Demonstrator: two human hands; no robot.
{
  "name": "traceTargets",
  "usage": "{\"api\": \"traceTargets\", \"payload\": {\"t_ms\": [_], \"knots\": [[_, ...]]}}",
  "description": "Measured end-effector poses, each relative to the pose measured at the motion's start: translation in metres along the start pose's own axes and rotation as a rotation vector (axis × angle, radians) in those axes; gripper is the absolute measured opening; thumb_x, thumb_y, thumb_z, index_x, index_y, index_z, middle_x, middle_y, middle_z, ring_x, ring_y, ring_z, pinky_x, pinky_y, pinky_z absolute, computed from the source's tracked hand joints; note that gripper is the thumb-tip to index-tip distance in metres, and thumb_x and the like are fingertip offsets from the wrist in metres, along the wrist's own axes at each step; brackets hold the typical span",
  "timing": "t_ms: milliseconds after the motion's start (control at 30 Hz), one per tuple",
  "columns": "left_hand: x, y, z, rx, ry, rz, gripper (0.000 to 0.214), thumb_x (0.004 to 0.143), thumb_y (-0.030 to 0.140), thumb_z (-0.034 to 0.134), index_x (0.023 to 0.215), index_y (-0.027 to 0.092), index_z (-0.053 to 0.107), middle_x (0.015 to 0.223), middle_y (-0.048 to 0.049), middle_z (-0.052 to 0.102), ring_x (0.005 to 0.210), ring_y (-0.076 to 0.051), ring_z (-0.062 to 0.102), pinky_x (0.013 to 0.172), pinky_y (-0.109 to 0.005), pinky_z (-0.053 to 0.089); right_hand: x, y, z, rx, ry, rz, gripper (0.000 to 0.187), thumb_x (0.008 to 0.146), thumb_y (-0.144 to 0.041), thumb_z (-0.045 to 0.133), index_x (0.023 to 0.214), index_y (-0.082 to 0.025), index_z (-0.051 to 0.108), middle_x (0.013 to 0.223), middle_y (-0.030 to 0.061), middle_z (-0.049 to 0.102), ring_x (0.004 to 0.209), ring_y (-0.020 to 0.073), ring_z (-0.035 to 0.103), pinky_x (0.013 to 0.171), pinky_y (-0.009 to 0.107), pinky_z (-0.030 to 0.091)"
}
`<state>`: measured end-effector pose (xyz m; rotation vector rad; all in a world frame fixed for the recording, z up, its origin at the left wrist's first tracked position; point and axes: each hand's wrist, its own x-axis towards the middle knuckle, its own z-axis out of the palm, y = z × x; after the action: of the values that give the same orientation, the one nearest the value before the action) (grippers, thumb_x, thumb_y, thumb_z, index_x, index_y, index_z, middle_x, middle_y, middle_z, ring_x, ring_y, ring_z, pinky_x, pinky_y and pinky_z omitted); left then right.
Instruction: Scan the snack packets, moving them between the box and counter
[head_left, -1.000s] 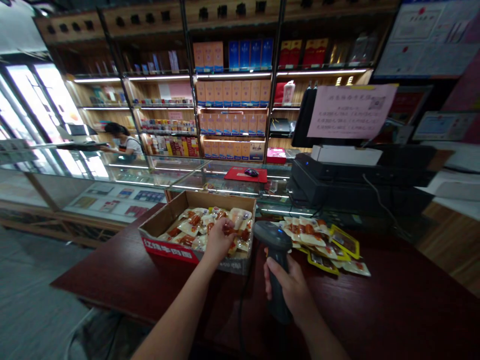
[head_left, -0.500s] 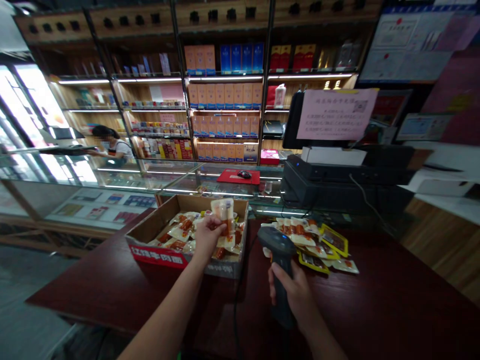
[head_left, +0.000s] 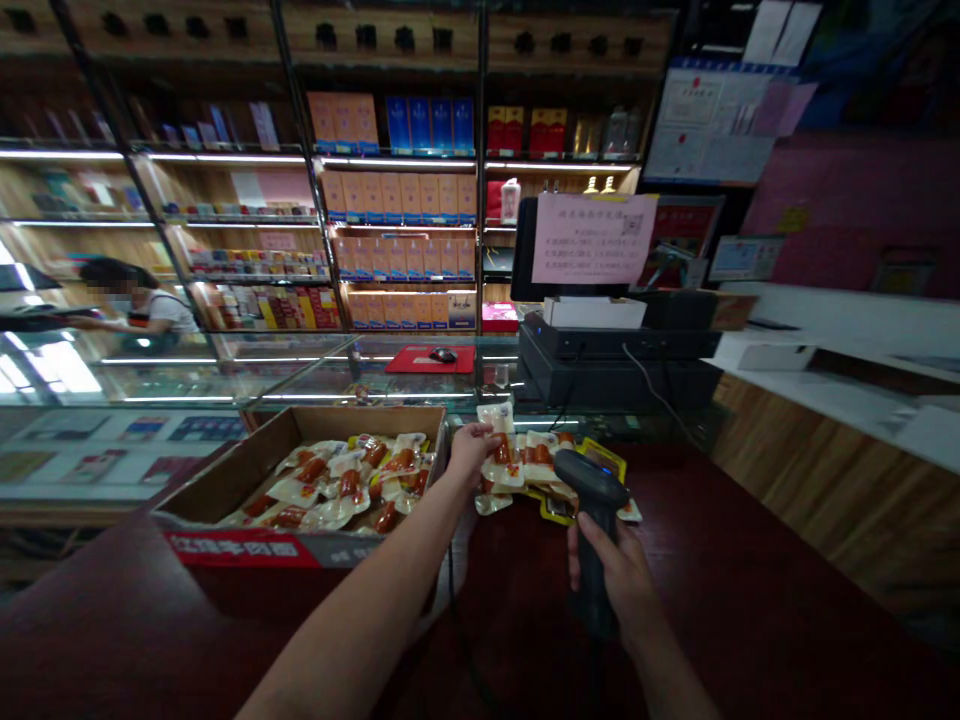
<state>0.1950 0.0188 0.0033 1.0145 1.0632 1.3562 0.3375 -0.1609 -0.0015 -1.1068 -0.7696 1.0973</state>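
Observation:
Between the fingers of my left hand (head_left: 472, 452) is a clear-and-white snack packet (head_left: 501, 440) with a brown piece inside, held upright at the near left side of a packet pile (head_left: 538, 450). That pile lies on the dark red table and mixes similar packets with yellow-edged ones (head_left: 604, 460). My right hand (head_left: 611, 570) is wrapped round the handle of a black barcode scanner (head_left: 592, 500), whose head covers part of the pile. To the left of both hands stands an open cardboard box (head_left: 300, 550) holding several more snack packets (head_left: 349, 482).
Behind the table runs a glass counter (head_left: 315, 380) with a red mouse pad (head_left: 412, 360) and mouse. A monitor with a pink notice (head_left: 592, 240) stands above black equipment (head_left: 622, 370). Another person (head_left: 142, 300) leans over the counter at far left. The scanner's cable (head_left: 454, 610) crosses the table.
My left hand has carried the snack packet from above the box rightward to the pile. The view has turned right. My right hand still grips the scanner.

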Motion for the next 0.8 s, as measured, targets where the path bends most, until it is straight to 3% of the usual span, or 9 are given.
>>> {"api": "traceTargets", "payload": {"t_ms": [167, 300, 433, 533, 633, 733, 800], "knots": [[0.011, -0.018, 0.012, 0.354, 0.024, -0.015, 0.025, 0.048, -0.001, 0.068, 0.069, 0.011, 0.063, 0.065, -0.0032, 0.064, 0.063, -0.014, 0.059, 0.061, -0.025, 0.045, -0.002, -0.004, -0.01, -0.005, -0.007, -0.033, 0.044, 0.065, -0.05, 0.07, 0.09, -0.018, 0.053, 0.054, -0.0065, 0.054, 0.036, 0.01, 0.049, 0.032, 0.022, 0.042], [0.009, -0.026, 0.01, 0.355, -0.01, -0.027, 0.02, 0.053, 0.002, 0.067, 0.071, 0.011, 0.065, 0.064, -0.0044, 0.065, 0.061, -0.015, 0.06, 0.06, -0.025, 0.046, -0.003, -0.002, -0.009, -0.017, -0.008, -0.022, 0.047, 0.064, -0.051, 0.07, 0.091, -0.017, 0.054, 0.054, -0.0064, 0.055, 0.036, 0.0102, 0.049, 0.032, 0.022, 0.042], [0.007, -0.02, -0.005, 0.369, -0.019, 0.116, 0.02, 0.058, 0.005, 0.065, 0.076, 0.011, 0.066, 0.069, -0.0056, 0.067, 0.065, -0.015, 0.061, 0.065, -0.027, 0.048, -0.003, 0.004, -0.001, -0.034, -0.027, 0.006, 0.05, 0.062, -0.053, 0.07, 0.093, -0.017, 0.054, 0.053, -0.0062, 0.055, 0.036, 0.0102, 0.049, 0.033, 0.022, 0.041], [0.006, -0.002, -0.035, 0.405, -0.025, 0.247, 0.017, 0.061, 0.009, 0.064, 0.077, 0.014, 0.067, 0.076, -0.0061, 0.068, 0.073, -0.016, 0.063, 0.073, -0.028, 0.048, -0.002, 0.01, 0.009, -0.04, -0.052, 0.028, 0.049, 0.063, -0.053, 0.069, 0.093, -0.017, 0.053, 0.053, -0.0062, 0.055, 0.036, 0.01, 0.047, 0.032, 0.022, 0.041], [0.005, 0.025, -0.084, 0.565, -0.011, 0.337, 0.012, 0.065, 0.017, 0.063, 0.075, 0.015, 0.066, 0.079, -0.007, 0.069, 0.075, -0.018, 0.064, 0.074, -0.029, 0.047, -0.002, 0.016, 0.022, -0.047, -0.098, 0.057, 0.048, 0.064, -0.051, 0.069, 0.095, -0.018, 0.052, 0.054, -0.0064, 0.054, 0.036, 0.0099, 0.048, 0.032, 0.022, 0.041], [0.003, 0.05, -0.147, 0.973, 0.118, 0.28, 0.014, 0.065, 0.024, 0.064, 0.075, 0.016, 0.066, 0.081, -0.011, 0.069, 0.078, -0.023, 0.064, 0.073, -0.031, 0.047, -0.005, 0.021, 0.039, -0.064, -0.17, 0.081, 0.05, 0.064, -0.053, 0.068, 0.096, -0.018, 0.052, 0.054, -0.0063, 0.054, 0.036, 0.01, 0.048, 0.031, 0.021, 0.04], [-0.001, 0.061, -0.187, 1.315, 0.236, 0.156, 0.019, 0.063, 0.028, 0.065, 0.076, 0.015, 0.065, 0.086, -0.0155, 0.069, 0.086, -0.028, 0.063, 0.076, -0.035, 0.045, -0.007, 0.026, 0.053, -0.078, -0.211, 0.096, 0.05, 0.063, -0.055, 0.068, 0.094, -0.018, 0.052, 0.054, -0.0064, 0.054, 0.036, 0.0095, 0.047, 0.03, 0.021, 0.039]]}}
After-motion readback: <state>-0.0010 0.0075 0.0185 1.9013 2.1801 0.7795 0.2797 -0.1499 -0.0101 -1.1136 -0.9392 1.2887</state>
